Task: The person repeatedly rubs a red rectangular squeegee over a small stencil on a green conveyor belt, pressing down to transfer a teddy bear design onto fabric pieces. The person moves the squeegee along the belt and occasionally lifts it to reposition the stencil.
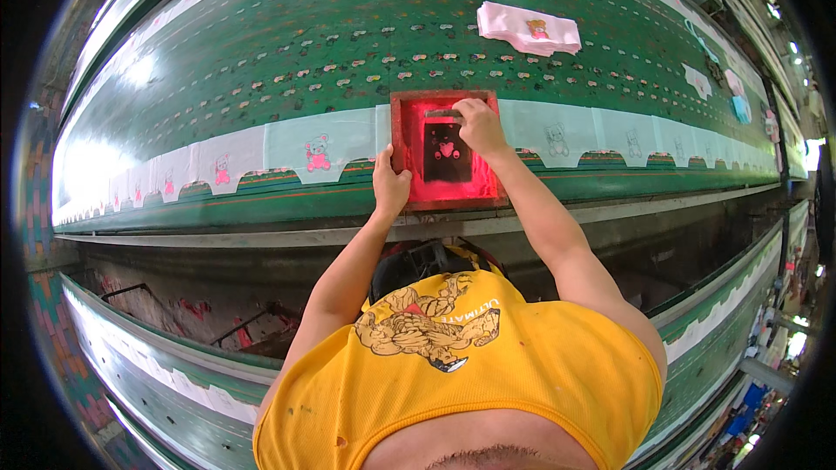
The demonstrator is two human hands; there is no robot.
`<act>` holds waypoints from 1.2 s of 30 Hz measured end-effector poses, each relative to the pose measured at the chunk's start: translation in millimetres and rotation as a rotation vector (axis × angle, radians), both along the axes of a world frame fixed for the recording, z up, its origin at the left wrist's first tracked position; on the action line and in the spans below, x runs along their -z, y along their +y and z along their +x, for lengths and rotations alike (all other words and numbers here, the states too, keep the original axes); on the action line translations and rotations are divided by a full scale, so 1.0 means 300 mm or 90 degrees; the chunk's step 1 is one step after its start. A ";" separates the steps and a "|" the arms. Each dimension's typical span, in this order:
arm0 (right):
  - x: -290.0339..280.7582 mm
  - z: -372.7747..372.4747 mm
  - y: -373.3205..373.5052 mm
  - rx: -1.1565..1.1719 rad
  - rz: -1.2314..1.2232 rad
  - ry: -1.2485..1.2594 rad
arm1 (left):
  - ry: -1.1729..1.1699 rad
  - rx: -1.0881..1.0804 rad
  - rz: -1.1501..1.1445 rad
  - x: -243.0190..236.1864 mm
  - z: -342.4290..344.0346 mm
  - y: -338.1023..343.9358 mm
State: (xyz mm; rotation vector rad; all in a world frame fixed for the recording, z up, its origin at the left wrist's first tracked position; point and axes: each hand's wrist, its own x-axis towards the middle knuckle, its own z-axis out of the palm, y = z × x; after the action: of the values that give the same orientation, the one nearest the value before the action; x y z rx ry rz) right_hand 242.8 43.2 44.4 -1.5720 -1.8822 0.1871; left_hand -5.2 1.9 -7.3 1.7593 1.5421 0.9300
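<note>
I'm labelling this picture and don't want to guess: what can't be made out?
All in the head view:
The surface beneath the red frame: covered by it.
The gripped part of the squeegee: hidden by the right hand.
Details of the far-left pink prints: too small, beside bright glare.

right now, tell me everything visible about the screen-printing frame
The screen-printing frame is rectangular, with a reddish rim, apparently wooden. Inside, glossy red surrounds a dark panel bearing a pink heart. It lies over pale cloth pieces on the green table. The left hand touches its left side; the right hand holds an apparent squeegee near its top.
</note>
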 end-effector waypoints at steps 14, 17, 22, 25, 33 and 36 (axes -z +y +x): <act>0.033 -0.128 -0.377 -0.026 0.010 -0.010 | -0.026 0.002 -0.058 -0.021 0.007 -0.001; 0.002 -0.110 -0.361 -0.021 -0.032 0.001 | -0.044 0.018 -0.085 -0.032 0.007 0.007; -0.019 -0.130 -0.448 -0.020 -0.044 0.000 | -0.029 0.018 -0.050 -0.025 0.004 0.007; -0.010 -0.140 -0.495 -0.042 -0.055 -0.009 | -0.035 0.023 -0.047 -0.022 0.005 0.009; 0.015 -0.053 -0.507 0.363 0.006 0.087 | -0.030 0.009 -0.048 -0.029 0.011 0.008; 0.111 0.000 -0.499 0.420 -0.171 0.215 | -0.062 -0.009 -0.053 -0.005 0.015 0.014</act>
State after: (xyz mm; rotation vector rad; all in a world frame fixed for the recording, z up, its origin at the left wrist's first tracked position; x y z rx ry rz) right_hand 242.9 -106.4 11.1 -2.1028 -1.0455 0.3901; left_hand -0.7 6.0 -5.9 1.6243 1.5107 0.9313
